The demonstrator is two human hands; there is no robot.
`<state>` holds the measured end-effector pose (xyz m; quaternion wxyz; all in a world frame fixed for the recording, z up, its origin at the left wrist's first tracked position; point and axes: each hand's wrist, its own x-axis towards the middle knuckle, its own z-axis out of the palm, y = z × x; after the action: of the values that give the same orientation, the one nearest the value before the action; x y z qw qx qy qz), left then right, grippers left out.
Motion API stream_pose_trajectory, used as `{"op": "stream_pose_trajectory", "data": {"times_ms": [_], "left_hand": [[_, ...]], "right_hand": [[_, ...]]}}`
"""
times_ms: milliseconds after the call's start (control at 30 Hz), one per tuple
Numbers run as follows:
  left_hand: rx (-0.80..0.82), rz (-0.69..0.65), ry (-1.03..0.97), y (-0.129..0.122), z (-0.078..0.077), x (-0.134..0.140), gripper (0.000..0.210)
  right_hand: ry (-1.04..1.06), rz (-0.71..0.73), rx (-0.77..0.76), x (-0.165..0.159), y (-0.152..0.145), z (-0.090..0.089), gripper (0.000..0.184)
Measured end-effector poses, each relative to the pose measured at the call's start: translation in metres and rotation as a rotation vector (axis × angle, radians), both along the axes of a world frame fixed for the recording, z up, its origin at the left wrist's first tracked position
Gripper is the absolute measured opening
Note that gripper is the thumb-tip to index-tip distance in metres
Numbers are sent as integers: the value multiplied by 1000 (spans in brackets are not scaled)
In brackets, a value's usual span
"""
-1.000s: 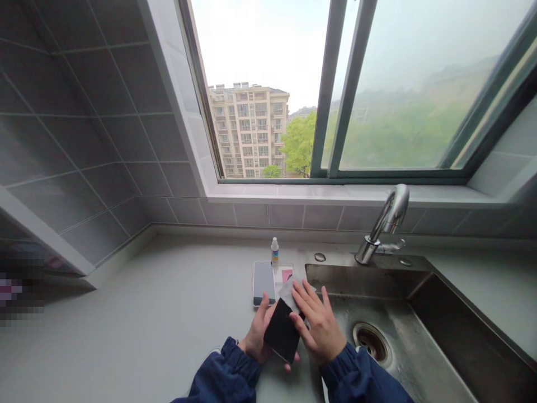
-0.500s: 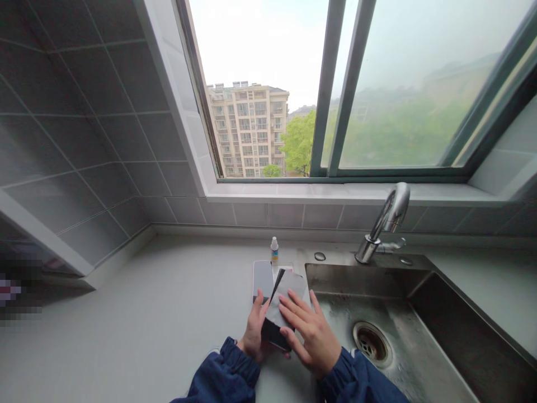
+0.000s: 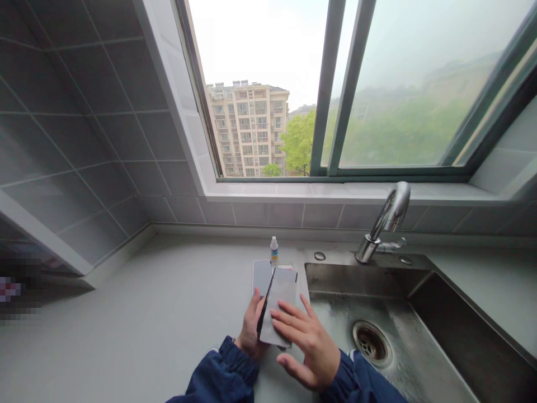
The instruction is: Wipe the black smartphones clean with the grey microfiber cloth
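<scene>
The left hand (image 3: 250, 331) is gripping a dark slab (image 3: 260, 323) from the left. A grey cloth (image 3: 279, 310) is covering most of the slab, and the right hand (image 3: 314, 341) is resting spread fingers on it, clasping nothing. All this is being held over the counter (image 3: 188, 313), left of the sink (image 3: 457, 319), which is showing a drain (image 3: 372, 342). Farther off, a phone (image 3: 262, 273) is lying flat and a capped bottle (image 3: 274, 252) is standing upright; I cannot tell what it is holding.
</scene>
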<state>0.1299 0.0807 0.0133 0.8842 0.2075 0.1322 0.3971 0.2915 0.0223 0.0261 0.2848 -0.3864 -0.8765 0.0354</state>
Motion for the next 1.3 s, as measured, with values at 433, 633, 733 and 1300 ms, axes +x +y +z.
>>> {"op": "stream_pose_trajectory", "data": {"times_ms": [433,633,733,1300], "left_hand": [[-5,-300,63,5,-5,-12,74],[-48,-172,66,6,-5,-10,73],[-51,-95,60,7,-7,-11,73],[197,-336,404,-4,-22,-7,72]], "right_hand": [[7,-255,97,27,19,-21,49],[-1,-124,53,14,9,-13,58],[-40,-31,26,5,0,-3,61],[-31,-365,34,17,18,-26,60]]}}
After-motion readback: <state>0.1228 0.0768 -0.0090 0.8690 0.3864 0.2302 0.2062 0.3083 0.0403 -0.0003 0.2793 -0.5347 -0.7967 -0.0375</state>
